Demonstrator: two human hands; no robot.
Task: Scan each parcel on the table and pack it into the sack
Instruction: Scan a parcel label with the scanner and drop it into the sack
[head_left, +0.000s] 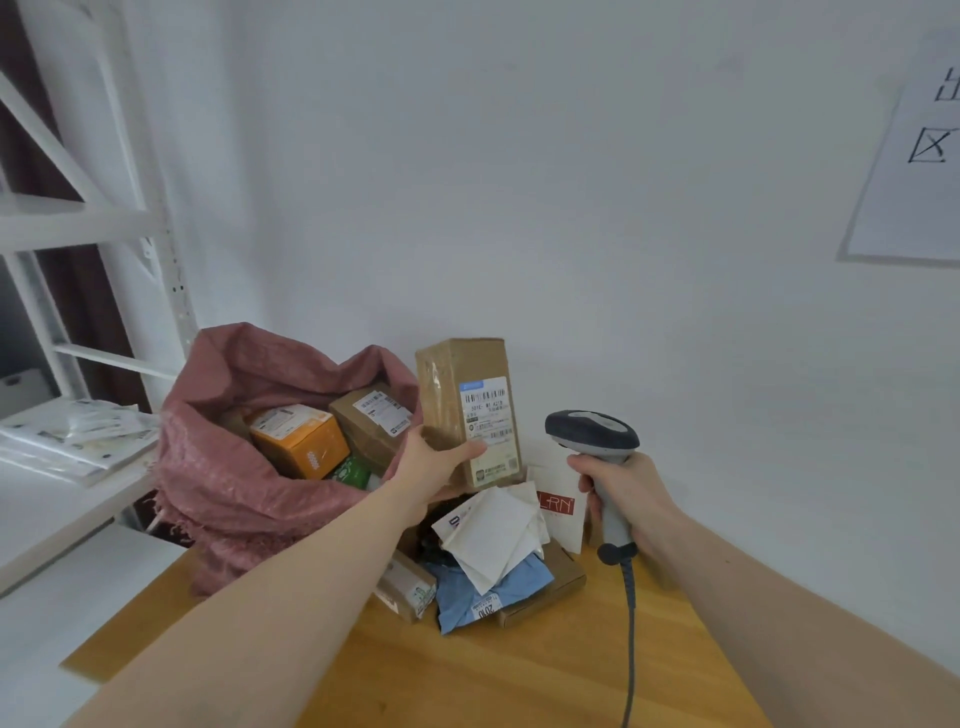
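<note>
Your left hand (434, 462) is gripping an upright brown parcel (467, 410), its label reading "501E"; your right hand (621, 493) is clutching the scanner (592, 434). A blue parcel (493, 584) is showing "2010".

A plain white wall (571, 182) carries a paper sheet (914, 156) at right; white metal shelving (78, 223) stands left, beside the wooden tabletop (493, 670)

The sack (234, 483) on the left is dusty pink; inside sits an orange box (301, 441). The upright parcel (462, 405) is brown card with a white barcoded label. The scanner (592, 431) is dark grey and pale grey. The near table (467, 675) is honey-coloured wood.
</note>
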